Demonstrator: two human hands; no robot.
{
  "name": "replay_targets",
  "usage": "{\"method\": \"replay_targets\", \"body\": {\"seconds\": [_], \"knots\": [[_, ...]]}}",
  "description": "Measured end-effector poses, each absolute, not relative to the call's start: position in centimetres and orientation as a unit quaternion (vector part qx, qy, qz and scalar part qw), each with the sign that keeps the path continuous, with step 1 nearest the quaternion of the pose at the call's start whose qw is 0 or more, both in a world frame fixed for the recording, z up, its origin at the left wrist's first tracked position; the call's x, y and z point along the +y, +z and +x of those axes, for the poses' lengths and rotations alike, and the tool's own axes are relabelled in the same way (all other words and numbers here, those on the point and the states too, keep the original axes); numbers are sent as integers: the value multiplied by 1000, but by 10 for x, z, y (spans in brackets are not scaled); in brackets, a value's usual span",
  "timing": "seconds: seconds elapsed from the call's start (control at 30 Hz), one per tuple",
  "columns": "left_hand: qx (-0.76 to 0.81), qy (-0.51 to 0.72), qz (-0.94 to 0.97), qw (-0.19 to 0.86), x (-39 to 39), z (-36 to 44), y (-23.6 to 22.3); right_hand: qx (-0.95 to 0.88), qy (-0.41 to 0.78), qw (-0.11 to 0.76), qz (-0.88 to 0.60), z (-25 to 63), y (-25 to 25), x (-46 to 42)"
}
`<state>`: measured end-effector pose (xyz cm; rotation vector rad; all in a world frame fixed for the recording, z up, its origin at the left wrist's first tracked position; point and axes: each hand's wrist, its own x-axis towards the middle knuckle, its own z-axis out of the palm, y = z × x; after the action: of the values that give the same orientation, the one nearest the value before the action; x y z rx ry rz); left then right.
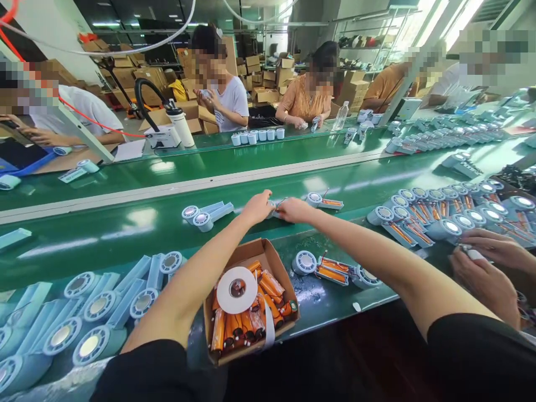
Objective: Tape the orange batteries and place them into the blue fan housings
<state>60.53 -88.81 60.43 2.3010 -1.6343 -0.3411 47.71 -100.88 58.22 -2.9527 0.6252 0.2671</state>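
Note:
Both my hands meet over the green belt around a light-blue fan housing (pixel 275 214), mostly hidden by my fingers. My left hand (pixel 257 207) is closed on its left side, with one finger sticking out forward. From the right, my right hand (pixel 293 210) pinches at the same housing, where a thin dark wire shows. Just beyond the right hand lies another fan housing (pixel 314 199) with an orange battery in its handle. Two housings without visible batteries (pixel 204 221) rest left of my left hand. Below my arms stands a cardboard box (pixel 288 279) of orange batteries (pixel 271 286), with a white tape roll (pixel 226 290) on top.
Rows of light-blue housings (pixel 100 304) fill the left side; battery-fitted ones (pixel 446 228) crowd the right. A co-worker's hands (pixel 486 268) work at the right edge. Several people sit across the belt (pixel 138 195), near a white bottle (pixel 181 127) and small white cups (pixel 262 135).

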Motion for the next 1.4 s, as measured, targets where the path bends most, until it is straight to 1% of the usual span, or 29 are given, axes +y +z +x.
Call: {"method": "replay_targets", "body": {"seconds": [0.1, 0.2, 0.27, 0.37, 0.43, 0.57, 0.63, 0.67, 0.7, 0.73, 0.8, 0.83, 0.87, 0.9, 0.93, 1.07, 1.17, 1.33, 1.37, 1.4], "knots": [[-599, -115, 776, 162, -808, 597, 620, 220, 10, 72, -973, 469, 594, -1023], [-709, -152, 679, 116, -711, 586, 617, 223, -71, 103, -967, 458, 608, -1012], [-735, -85, 667, 89, -660, 576, 603, 200, -80, 140, -966, 446, 616, -983], [-720, 59, 685, 89, -618, 560, 583, 113, -15, 211, -971, 421, 619, -913], [-711, 127, 679, 127, -606, 551, 579, 54, 39, 258, -964, 403, 616, -864], [-687, 214, 669, 186, -586, 549, 589, -83, 129, 401, -903, 372, 610, -797], [-661, 248, 683, 188, -572, 555, 593, -183, 189, 445, -856, 367, 609, -787], [-646, 263, 690, 192, -564, 558, 594, -212, 206, 442, -847, 368, 609, -788], [-632, 275, 697, 196, -557, 561, 593, -210, 203, 416, -862, 371, 608, -792], [-621, 281, 703, 200, -552, 561, 593, -174, 179, 366, -897, 377, 606, -799], [-610, 283, 710, 209, -545, 558, 590, -38, 108, 218, -969, 392, 601, -818], [-609, 279, 711, 214, -545, 555, 589, 26, 81, 147, -985, 400, 597, -828], [-610, 274, 711, 218, -545, 551, 587, 69, 71, 97, -990, 406, 594, -837], [-611, 268, 711, 222, -547, 547, 586, 91, 75, 70, -991, 411, 590, -846], [-613, 263, 710, 226, -549, 543, 584, 100, 81, 64, -990, 413, 588, -853], [-620, 239, 710, 233, -561, 532, 577, 118, 77, 83, -986, 409, 582, -862], [-626, 220, 709, 238, -570, 528, 574, 118, 60, 128, -983, 405, 577, -858], [-630, 200, 704, 258, -576, 523, 573, 137, 34, 255, -956, 400, 568, -867], [-629, 199, 705, 260, -575, 522, 572, 152, 5, 298, -942, 397, 567, -871], [-629, 198, 706, 260, -574, 521, 571, 168, -39, 362, -916, 393, 567, -875]]}}
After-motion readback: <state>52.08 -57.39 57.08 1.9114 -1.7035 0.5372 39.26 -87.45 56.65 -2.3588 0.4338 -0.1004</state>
